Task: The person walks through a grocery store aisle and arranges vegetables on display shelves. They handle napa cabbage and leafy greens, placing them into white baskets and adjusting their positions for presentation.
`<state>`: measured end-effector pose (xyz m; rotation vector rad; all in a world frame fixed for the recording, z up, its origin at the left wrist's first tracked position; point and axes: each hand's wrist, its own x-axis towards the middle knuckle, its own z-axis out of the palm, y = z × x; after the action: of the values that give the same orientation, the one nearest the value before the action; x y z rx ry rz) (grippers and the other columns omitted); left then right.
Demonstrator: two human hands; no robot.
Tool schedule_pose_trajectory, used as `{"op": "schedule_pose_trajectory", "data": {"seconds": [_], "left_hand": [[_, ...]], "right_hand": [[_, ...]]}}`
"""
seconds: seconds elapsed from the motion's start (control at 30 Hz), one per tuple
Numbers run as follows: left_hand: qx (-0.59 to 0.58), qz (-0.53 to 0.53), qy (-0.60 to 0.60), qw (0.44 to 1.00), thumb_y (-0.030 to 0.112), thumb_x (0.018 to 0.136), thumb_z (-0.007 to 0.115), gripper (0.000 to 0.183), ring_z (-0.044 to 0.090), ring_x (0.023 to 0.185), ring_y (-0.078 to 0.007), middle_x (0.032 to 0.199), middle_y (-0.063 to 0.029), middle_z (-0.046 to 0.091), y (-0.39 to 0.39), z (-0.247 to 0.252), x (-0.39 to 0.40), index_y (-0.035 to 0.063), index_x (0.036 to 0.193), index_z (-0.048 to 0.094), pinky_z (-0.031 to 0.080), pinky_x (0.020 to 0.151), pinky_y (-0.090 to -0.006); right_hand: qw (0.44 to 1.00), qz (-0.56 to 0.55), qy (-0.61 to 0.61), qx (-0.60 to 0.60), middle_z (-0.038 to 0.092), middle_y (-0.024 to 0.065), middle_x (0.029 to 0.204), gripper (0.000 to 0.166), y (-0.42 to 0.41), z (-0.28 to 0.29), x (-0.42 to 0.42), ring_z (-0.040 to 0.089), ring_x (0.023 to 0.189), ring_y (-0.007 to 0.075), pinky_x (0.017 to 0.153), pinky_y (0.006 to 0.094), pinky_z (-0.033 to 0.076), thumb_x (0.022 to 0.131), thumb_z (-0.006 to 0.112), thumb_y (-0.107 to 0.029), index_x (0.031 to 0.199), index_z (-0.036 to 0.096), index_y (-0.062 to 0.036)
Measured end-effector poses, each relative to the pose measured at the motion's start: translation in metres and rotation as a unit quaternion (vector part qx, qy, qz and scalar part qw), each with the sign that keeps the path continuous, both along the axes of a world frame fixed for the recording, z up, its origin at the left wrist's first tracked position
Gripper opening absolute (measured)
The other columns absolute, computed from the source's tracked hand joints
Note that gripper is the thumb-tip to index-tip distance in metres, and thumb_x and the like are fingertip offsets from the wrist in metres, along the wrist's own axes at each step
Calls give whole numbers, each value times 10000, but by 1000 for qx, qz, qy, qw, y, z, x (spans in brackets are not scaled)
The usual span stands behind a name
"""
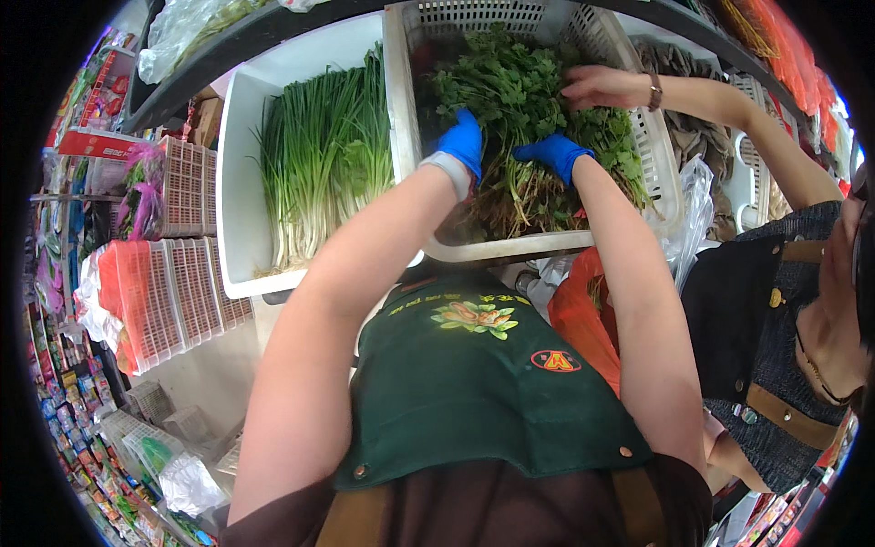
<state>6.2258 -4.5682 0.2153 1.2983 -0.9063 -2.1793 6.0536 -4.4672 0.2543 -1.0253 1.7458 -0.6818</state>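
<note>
A bunch of cilantro (pixel 509 82) with thin, brownish roots lies in a white perforated plastic crate (pixel 513 253). My left hand (pixel 461 145), in a blue glove, holds the bunch from its left side, its fingers partly hidden by leaves. On the stems, just above the roots (pixel 519 198), my blue-gloved right hand (pixel 557 156) grips from the right. Another person's bare hand (pixel 598 87) reaches into the crate and is at the leaves on the right. More cilantro (pixel 608 140) rests beneath that person's hand.
Left of the crate, a white foam box (pixel 236 205) holds scallions (pixel 314 157). Stacked plastic baskets (pixel 188 294) stand farther left. The other person (pixel 759 328) stands close on my right. An orange-red plastic bag (pixel 581 308) hangs below the crate, and dark produce (pixel 690 123) lies beyond it.
</note>
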Motion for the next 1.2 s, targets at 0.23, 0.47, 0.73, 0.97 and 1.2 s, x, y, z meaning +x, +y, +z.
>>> {"op": "schedule_pose_trajectory", "data": {"seconds": [0.23,0.47,0.73,0.97,1.2], "left_hand": [[85,-131,152,976,553,934,239,658,480,1183,-240,1324,-127,475,23,23,-30,67,1350,390,382,981,-346],[31,-185,179,966,597,928,149,726,413,1267,-236,1394,-109,406,27,59,-29,75,1410,303,315,1062,-338],[10,-224,123,967,602,914,303,664,546,1122,-206,1292,-100,520,13,85,-15,136,1382,375,447,947,-356],[-7,-285,117,951,530,931,366,625,471,1203,-193,1368,-78,438,9,125,2,120,1402,333,377,1025,-373],[-94,-240,204,944,409,931,479,579,440,1216,-177,1356,-72,437,29,162,23,83,1387,335,364,1041,-345]], "right_hand": [[993,44,97,-53,560,69,1228,628,4,20,6,527,1069,194,927,322,412,724,755,-251,1254,494,-37],[995,-15,-80,56,579,46,1184,536,10,31,1,523,1051,138,893,270,410,805,679,-332,1237,532,-50],[973,-41,-227,30,486,92,1314,664,11,47,17,453,1181,158,984,288,346,817,631,-437,1306,464,-20],[971,-22,-230,-55,567,84,1207,512,4,55,37,505,1087,147,923,284,383,840,615,-367,1206,562,-15],[978,-49,-113,-167,557,103,1181,665,19,118,67,520,1040,152,833,271,450,756,713,-205,1305,410,17]]}}
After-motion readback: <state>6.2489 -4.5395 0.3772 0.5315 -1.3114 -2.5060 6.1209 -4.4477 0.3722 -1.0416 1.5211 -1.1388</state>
